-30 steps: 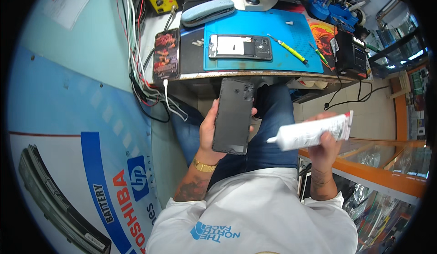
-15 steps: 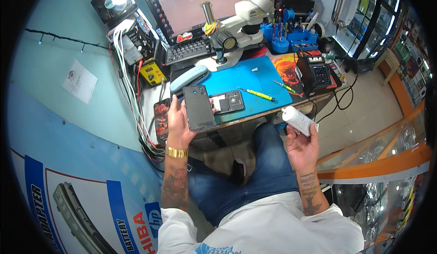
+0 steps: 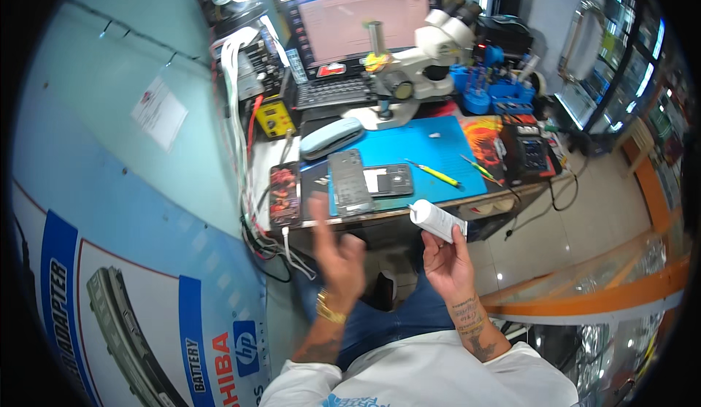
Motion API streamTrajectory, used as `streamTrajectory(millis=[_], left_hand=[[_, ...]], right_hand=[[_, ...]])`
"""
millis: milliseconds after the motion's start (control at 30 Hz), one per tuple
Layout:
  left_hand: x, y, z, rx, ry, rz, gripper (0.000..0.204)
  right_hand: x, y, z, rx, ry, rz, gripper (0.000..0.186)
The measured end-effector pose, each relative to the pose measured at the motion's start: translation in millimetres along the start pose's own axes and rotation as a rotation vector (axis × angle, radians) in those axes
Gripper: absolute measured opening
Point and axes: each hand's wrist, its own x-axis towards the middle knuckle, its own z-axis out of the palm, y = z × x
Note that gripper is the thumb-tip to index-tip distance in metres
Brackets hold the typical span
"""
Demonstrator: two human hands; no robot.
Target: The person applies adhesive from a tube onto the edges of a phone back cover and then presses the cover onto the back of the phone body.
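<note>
My right hand (image 3: 448,265) grips a small white bottle (image 3: 438,221) with a thin nozzle, tilted and held in the air in front of the desk edge. My left hand (image 3: 337,261), blurred by motion, hovers below the desk edge with its index finger stretched out and nothing visible in it. Beyond it, a dark phone back panel (image 3: 350,181) lies at the front of the blue mat (image 3: 427,151). Touching its right side is a phone (image 3: 398,179) with a pale patch on its left part. Farther right on the mat lies a yellow-green screwdriver (image 3: 436,174).
A phone with a red picture (image 3: 285,194) lies left of the mat, near a white cable (image 3: 287,239). Behind are a grey-blue case (image 3: 332,138), a microscope (image 3: 438,42), a keyboard (image 3: 332,93) and a monitor (image 3: 365,20). A black device (image 3: 531,151) stands right.
My left hand has let go of the dark panel, which now lies on the mat, and has drawn back toward me. My right hand has shifted left in view with the bottle. The view has turned.
</note>
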Motion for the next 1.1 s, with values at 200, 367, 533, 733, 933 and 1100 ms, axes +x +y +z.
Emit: streamTrajectory(millis=[200,367,533,733,933,1100], left_hand=[[-56.0,22.0,6.6,-0.597,0.014,-0.339,0.063],[-46.9,6.3,-48.6,-0.678,0.239,-0.211,0.057],[-78.4,0.5,-93.7,-0.393,0.033,-0.390,0.059],[-107.8,5.1,-83.2,-0.453,-0.144,-0.598,0.058],[-107.7,1.9,-73.6,-0.452,-0.120,-0.629,0.061],[-101.1,3.6,-62.0,-0.445,-0.206,-0.622,0.061]], right_hand=[[-29.1,58.3,18.7,-0.301,-0.078,0.388,0.049],[-7.0,-10.2,54.2,-1.322,-0.804,0.864,0.036],[100.8,-50.9,93.4,-2.429,-0.436,-0.906,0.030],[217.1,-93.4,84.7,-2.889,-0.371,-0.661,0.031],[234.9,-99.1,56.6,-2.919,-0.439,-0.934,0.012],[224.9,-105.7,66.5,-2.795,-0.342,-0.906,0.008]])
